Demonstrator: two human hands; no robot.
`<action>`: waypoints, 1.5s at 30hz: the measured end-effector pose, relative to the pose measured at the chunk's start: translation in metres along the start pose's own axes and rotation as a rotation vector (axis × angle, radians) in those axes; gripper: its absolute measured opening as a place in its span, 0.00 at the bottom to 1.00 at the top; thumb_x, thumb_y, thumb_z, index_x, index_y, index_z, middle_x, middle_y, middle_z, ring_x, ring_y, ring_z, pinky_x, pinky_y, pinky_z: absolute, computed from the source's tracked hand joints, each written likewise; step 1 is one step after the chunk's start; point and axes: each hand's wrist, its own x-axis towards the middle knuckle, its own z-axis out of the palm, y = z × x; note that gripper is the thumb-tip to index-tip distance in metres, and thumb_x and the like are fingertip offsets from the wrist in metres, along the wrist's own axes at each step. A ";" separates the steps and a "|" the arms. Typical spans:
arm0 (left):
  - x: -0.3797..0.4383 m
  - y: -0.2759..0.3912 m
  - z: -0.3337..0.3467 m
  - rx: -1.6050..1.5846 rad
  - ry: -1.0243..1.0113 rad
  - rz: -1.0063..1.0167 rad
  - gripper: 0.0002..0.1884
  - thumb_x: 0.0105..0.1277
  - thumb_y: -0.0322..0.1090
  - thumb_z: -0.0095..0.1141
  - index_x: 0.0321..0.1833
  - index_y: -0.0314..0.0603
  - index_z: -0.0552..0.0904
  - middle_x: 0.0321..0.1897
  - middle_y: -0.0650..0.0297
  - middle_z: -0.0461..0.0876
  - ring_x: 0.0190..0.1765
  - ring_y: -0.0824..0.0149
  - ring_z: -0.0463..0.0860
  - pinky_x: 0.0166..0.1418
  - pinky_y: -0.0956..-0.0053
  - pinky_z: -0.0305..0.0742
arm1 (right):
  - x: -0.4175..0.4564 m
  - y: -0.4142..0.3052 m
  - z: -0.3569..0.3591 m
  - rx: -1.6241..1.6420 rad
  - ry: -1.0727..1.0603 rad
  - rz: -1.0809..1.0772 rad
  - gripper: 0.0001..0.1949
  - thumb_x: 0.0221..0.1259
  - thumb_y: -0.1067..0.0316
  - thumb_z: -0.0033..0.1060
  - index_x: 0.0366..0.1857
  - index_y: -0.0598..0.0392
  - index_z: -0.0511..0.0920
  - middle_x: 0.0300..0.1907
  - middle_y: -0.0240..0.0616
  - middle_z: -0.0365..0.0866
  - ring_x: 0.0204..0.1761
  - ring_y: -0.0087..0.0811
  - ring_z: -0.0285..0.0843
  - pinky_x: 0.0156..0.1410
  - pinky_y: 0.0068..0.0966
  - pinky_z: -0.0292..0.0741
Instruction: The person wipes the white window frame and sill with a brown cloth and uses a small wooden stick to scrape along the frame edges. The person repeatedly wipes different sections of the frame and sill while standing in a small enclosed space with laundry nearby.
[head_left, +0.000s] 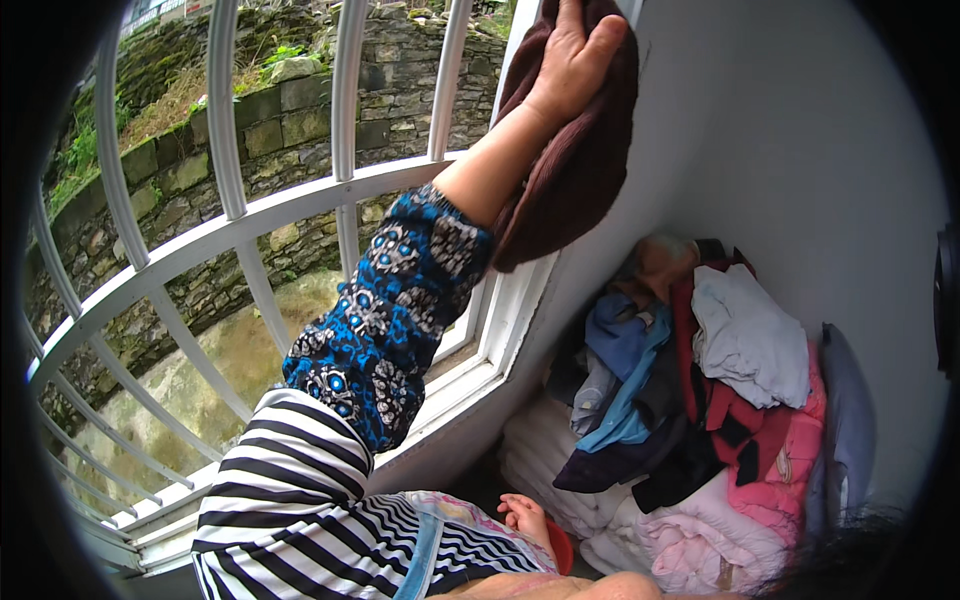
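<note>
My left hand (574, 64) is raised at the top, its back towards me and its thumb spread. It presses a dark brown ribbed cloth (577, 180) against the white window frame (517, 322); the fingertips run out at the picture's edge. The cloth hangs down past the wrist, below a blue-and-black patterned sleeve cover (382, 307). Low in the picture, my right hand (525, 517) hangs by my apron (480, 517) with loosely bent fingers and nothing visible in it. Beside that hand shows part of a red plastic object (560, 547).
White bars (225, 112) and a curved rail (277, 195) bow outside the window. A stone wall (285, 120) stands beyond them. On the right, heaped clothes (630, 352), including a folded pale garment (742, 337), lie on pink bedding (705, 532) against a white wall (787, 165).
</note>
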 end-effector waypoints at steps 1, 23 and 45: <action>-0.011 -0.005 -0.001 0.002 -0.023 -0.030 0.47 0.78 0.57 0.47 0.80 0.20 0.46 0.79 0.34 0.54 0.83 0.46 0.52 0.84 0.64 0.46 | 0.001 0.000 0.000 0.005 0.013 -0.003 0.12 0.77 0.66 0.53 0.53 0.61 0.82 0.36 0.38 0.86 0.19 0.16 0.70 0.22 0.17 0.66; -0.423 0.036 -0.095 0.425 -0.620 -0.599 0.30 0.64 0.29 0.56 0.69 0.30 0.65 0.62 0.39 0.70 0.65 0.36 0.73 0.65 0.52 0.72 | 0.014 -0.015 0.027 -0.095 -0.063 0.064 0.11 0.74 0.67 0.56 0.52 0.61 0.82 0.33 0.35 0.86 0.20 0.18 0.71 0.24 0.17 0.68; -0.343 0.107 -0.214 -0.365 -0.097 -1.602 0.16 0.68 0.33 0.50 0.55 0.34 0.81 0.45 0.56 0.85 0.45 0.64 0.86 0.54 0.65 0.84 | -0.023 -0.005 0.043 -0.006 -0.047 0.052 0.10 0.73 0.70 0.55 0.49 0.60 0.84 0.33 0.35 0.86 0.20 0.15 0.70 0.23 0.13 0.64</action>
